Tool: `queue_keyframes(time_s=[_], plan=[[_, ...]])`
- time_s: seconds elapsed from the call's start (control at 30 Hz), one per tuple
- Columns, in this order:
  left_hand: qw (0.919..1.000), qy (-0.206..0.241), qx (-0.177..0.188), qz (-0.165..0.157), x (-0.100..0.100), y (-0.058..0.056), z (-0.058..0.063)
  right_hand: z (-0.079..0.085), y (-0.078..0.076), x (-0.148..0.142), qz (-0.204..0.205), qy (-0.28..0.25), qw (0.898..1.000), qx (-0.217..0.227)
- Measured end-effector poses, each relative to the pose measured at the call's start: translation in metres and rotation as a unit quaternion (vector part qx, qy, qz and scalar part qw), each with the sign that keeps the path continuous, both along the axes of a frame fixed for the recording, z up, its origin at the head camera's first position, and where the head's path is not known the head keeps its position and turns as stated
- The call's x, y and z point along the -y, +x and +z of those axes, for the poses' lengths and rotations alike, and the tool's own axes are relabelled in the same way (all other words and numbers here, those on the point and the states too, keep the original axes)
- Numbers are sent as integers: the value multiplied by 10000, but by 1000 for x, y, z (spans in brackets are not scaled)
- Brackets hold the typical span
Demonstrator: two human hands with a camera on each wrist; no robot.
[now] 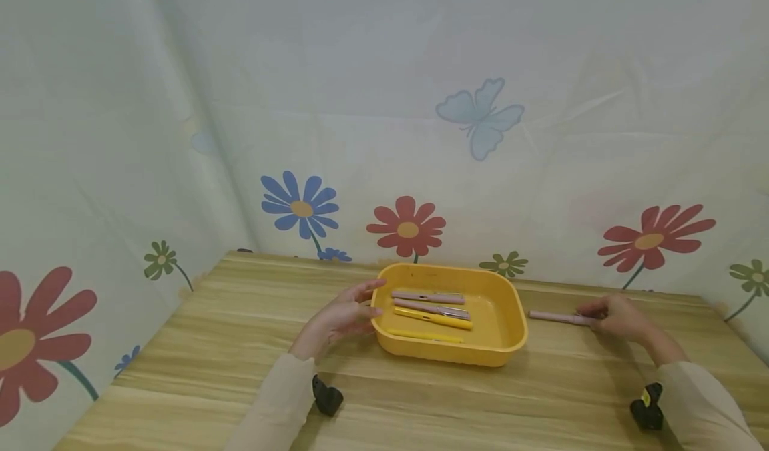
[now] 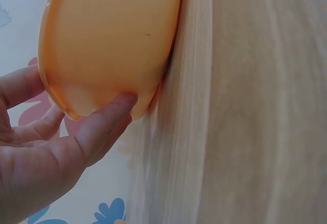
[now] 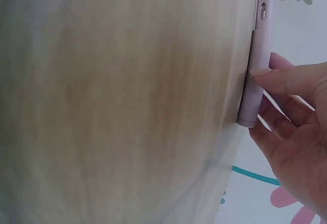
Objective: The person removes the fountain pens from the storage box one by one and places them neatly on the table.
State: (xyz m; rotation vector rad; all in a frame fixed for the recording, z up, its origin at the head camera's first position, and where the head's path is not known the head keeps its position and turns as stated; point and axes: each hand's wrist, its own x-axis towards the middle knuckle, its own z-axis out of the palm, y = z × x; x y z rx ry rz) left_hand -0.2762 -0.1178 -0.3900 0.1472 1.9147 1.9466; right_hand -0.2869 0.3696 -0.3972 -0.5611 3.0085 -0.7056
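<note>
A yellow plastic basin (image 1: pixel 441 352) sits on the table. Fingertips of my left hand (image 1: pixel 344 314) touch its left end, the index finger at the rim and the thumb along the outer wall (image 2: pixel 102 55). Inside lie two pink pens (image 1: pixel 426 297) and two yellow pens (image 1: pixel 432 317), roughly side by side. To the right of the basin, another pink pen (image 1: pixel 559 317) lies along the tabletop. My right hand (image 1: pixel 621 319) pinches the thicker end of this pen (image 3: pixel 255 75) between thumb and fingers. A small slot shows on its slimmer part.
The wood-grain table (image 1: pixel 198 351) reaches back to a white curtain (image 1: pixel 360 71) printed with flowers and a butterfly. A black wrist device (image 1: pixel 327 396) shows at the left sleeve, another black device (image 1: pixel 647 407) at the right one.
</note>
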Motion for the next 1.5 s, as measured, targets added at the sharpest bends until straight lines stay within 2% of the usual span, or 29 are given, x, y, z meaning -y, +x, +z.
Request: queue_keyframes(time_s=[0.23, 0.43, 0.67, 0.9, 1.13, 1.5], plan=[[10000, 61, 29, -21, 0, 0, 0, 6, 3, 6, -31, -414, 9991, -28], [10000, 9, 27, -22, -1, 1, 2, 21, 5, 16, 243, -568, 9980, -166], [10000, -21, 21, -47, 0, 1, 4, 36, 10, 33, 145, -726, 9972, -56], [10000, -10, 1, -49, 0, 1, 3, 49, 14, 51, 353, -1084, 9935, -26], [10000, -1, 62, 14, -1, 0, 2, 55, 13, 72, 632, -1230, 9904, -78], [9999, -109, 27, 34, 0, -2, 1, 60, 9, 115, 766, -1489, 9857, 213]])
